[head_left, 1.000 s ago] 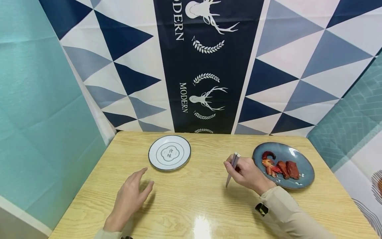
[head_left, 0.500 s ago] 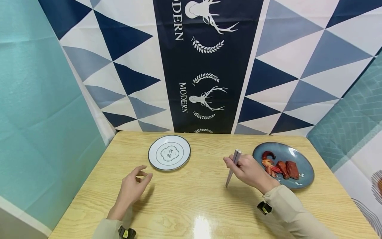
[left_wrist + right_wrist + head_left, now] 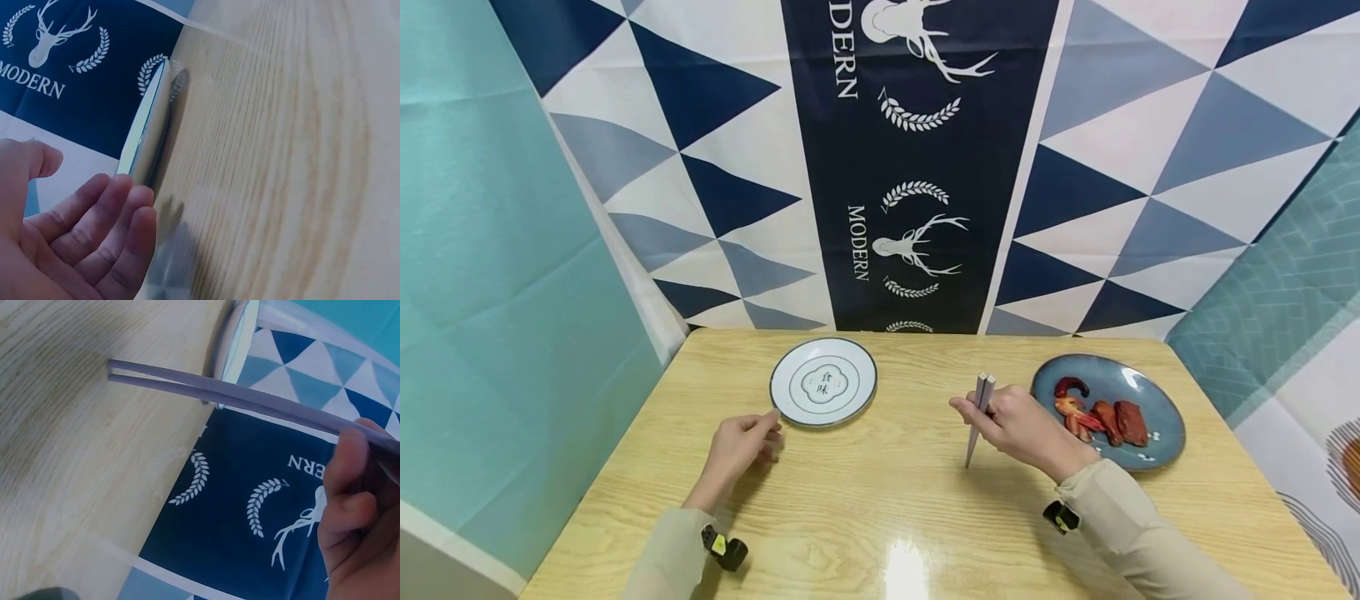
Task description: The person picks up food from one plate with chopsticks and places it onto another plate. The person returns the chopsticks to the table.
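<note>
**Arrangement at a wooden table**

The left hand, holding nothing, fingers loosely bent, lies at the near-left rim of the round white plate; contact cannot be judged. Chopsticks point tips-down, gripped by the right hand. Rightmost, the blue oval plate bears reddish-brown food pieces.

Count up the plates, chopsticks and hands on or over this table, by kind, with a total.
Plates: 2, the white plate and the blue plate
Chopsticks: 2
Hands: 2, the left hand and the right hand
Total: 6
</note>
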Demonstrator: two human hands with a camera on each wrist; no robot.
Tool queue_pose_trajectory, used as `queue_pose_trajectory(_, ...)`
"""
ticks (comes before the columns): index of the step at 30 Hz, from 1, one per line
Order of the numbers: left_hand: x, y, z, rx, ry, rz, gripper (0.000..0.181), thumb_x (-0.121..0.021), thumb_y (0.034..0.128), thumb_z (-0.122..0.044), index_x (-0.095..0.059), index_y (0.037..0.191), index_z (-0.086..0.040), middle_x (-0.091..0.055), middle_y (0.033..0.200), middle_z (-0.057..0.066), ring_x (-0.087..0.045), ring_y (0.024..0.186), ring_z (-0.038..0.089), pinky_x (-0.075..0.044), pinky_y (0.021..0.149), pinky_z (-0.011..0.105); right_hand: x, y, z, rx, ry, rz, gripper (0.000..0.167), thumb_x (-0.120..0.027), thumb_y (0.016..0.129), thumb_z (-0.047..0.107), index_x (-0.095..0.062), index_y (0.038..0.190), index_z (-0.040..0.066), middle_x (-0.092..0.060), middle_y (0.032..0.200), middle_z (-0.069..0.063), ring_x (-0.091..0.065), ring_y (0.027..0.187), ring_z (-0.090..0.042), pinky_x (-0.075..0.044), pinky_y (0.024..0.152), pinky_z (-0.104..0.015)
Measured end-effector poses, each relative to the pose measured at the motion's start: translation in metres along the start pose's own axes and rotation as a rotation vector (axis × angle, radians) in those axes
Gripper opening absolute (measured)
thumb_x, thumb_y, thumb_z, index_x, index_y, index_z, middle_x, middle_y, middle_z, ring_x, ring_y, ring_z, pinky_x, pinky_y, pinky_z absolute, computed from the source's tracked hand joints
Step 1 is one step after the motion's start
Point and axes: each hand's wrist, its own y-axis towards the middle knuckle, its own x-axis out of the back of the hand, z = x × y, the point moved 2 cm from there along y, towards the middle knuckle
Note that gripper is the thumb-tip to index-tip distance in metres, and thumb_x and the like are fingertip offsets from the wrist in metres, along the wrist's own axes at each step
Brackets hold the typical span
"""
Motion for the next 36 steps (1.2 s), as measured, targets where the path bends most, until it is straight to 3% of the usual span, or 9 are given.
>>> queue_pose_trajectory(5,-0.001,0.010,0.001,0.084,-0.102,0.059,0.048,-0.058,0.1041,-0.041,-0.071,0.102,0.005,-0.076,0.086,0.011,-0.069,0.063,0.016,-0.060,0.058,0.029,0.000,0.002,-0.002,-0.057,0.008,0.040,0.029,-0.061,0.105,0.021,-0.065,0.077,0.024,-0.064,0.069,0.010,-0.053,0.059,0.005,-0.047,0.054,-0.020)
queue_pose_trajectory(11,-0.003,0.021,0.006,0.149,-0.085,0.119,0.051,-0.054,0.1055,-0.044,-0.071,0.102,0.004,-0.077,0.083,0.009,-0.072,0.061,0.016,-0.061,0.058,0.029,-0.003,0.001,-0.003,-0.075,-0.003,0.028,0.028,-0.061,0.105,0.021,-0.061,0.077,0.024,-0.054,0.067,0.015,-0.046,0.057,0.005,-0.042,0.053,-0.019)
queue_pose_trajectory(15,-0.005,0.027,0.008,0.168,-0.077,0.144,0.049,-0.054,0.1060,-0.042,-0.072,0.102,0.004,-0.076,0.082,0.008,-0.071,0.060,0.015,-0.062,0.058,0.030,-0.004,0.000,-0.004,-0.096,-0.005,0.029,0.030,-0.061,0.106,0.025,-0.060,0.075,0.023,-0.052,0.066,0.014,-0.046,0.057,0.003,-0.042,0.053,-0.019)
queue_pose_trajectory(21,-0.005,0.034,0.012,0.182,-0.067,0.183,0.049,-0.057,0.1053,-0.043,-0.072,0.101,0.003,-0.076,0.081,0.007,-0.072,0.060,0.015,-0.062,0.058,0.030,-0.004,-0.001,-0.008,-0.121,0.015,0.010,0.024,-0.060,0.106,0.022,-0.067,0.082,0.021,-0.069,0.074,0.007,-0.060,0.066,0.002,-0.051,0.058,-0.022)
queue_pose_trajectory(29,-0.003,0.044,0.011,0.211,-0.113,0.271,0.054,-0.059,0.1018,-0.052,-0.071,0.111,-0.001,-0.077,0.084,0.005,-0.074,0.065,0.015,-0.061,0.059,0.028,-0.003,-0.001,-0.012,-0.086,0.028,-0.046,0.029,-0.062,0.104,0.017,-0.061,0.075,0.022,-0.060,0.068,0.009,-0.051,0.059,0.004,-0.046,0.055,-0.021)
queue_pose_trajectory(36,-0.006,0.048,0.012,0.219,-0.108,0.296,0.044,-0.066,0.0995,-0.044,-0.074,0.108,-0.001,-0.077,0.084,0.004,-0.073,0.063,0.012,-0.060,0.058,0.025,0.000,-0.001,-0.013,-0.057,0.026,-0.050,0.028,-0.062,0.104,0.015,-0.065,0.076,0.022,-0.065,0.069,0.008,-0.055,0.060,0.004,-0.049,0.056,-0.021)
